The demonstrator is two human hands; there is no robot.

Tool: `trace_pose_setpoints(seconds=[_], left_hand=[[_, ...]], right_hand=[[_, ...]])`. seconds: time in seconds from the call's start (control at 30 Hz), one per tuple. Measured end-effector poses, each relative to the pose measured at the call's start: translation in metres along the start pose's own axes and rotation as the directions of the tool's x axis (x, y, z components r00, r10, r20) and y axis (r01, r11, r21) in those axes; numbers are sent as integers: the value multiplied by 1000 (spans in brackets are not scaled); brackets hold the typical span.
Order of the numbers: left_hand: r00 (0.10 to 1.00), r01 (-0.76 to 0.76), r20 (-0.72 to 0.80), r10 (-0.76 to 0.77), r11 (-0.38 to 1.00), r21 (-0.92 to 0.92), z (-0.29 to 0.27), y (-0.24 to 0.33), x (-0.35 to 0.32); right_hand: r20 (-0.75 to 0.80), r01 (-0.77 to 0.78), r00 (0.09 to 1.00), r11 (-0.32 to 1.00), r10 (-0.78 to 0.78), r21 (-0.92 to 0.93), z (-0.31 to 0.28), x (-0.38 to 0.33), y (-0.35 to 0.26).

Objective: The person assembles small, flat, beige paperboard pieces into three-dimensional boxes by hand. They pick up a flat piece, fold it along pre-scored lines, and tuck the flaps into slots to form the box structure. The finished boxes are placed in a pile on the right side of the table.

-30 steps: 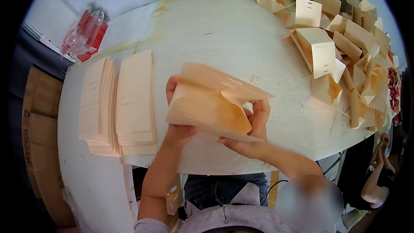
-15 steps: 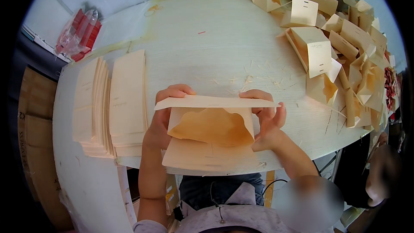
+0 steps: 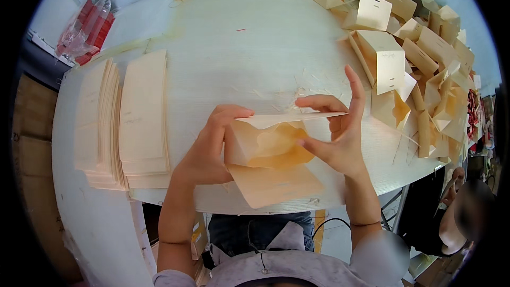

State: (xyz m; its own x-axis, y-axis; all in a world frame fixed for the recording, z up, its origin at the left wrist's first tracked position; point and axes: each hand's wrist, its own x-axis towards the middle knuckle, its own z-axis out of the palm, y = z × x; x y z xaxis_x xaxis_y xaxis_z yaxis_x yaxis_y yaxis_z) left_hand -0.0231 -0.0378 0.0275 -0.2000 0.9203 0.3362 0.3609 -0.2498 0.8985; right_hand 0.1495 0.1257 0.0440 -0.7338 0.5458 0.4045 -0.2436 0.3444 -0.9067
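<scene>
Near the table's front edge I hold a cream card box [image 3: 273,183], opened out, with one flap upright at the back and another slanting down toward me. My left hand [image 3: 206,148] grips its left side, fingers on the back flap and thumb out of sight. At the right side, my right hand [image 3: 344,146] has its thumb at the mouth of the box and other fingers by the back flap, while one finger points up. Inside, the box looks hollow, with a wavy-edged opening.
Left of my hands stand two stacks of flat cream card blanks [image 3: 142,117]. A heap of opened card boxes [image 3: 390,66] covers the table's right side. Red packs in clear plastic [image 3: 87,32] lie at the back left. Thin scraps [image 3: 303,90] are scattered behind my hands. A person's arm [image 3: 451,228] shows at the lower right.
The box has turned and tilted, its lower flap swinging right. My left hand moved right along its side; my right thumb went to the opening and one right finger lifted.
</scene>
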Motion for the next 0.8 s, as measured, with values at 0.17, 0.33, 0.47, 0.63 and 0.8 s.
trace_pose_setpoints(seconds=[0.17,0.33,0.47,0.63,0.8], left_hand=[[1000,-4,-30,5,998,60,14,-1,-1],[996,-84,-17,87,989,125,17,0,2],[991,-132,-6,134,981,144,19,-2,3],[997,-72,-29,75,992,102,17,2,3],[996,-47,-81,45,999,-21,17,-3,-1]], right_hand=[[-162,134,972,968,-171,-213,12,-3,2],[-191,166,953,935,-234,-314,11,-5,3],[-228,149,945,931,-233,-333,10,-7,5],[-200,77,970,958,-136,-276,10,-6,0],[-84,-11,996,985,26,173,1,-1,-5]])
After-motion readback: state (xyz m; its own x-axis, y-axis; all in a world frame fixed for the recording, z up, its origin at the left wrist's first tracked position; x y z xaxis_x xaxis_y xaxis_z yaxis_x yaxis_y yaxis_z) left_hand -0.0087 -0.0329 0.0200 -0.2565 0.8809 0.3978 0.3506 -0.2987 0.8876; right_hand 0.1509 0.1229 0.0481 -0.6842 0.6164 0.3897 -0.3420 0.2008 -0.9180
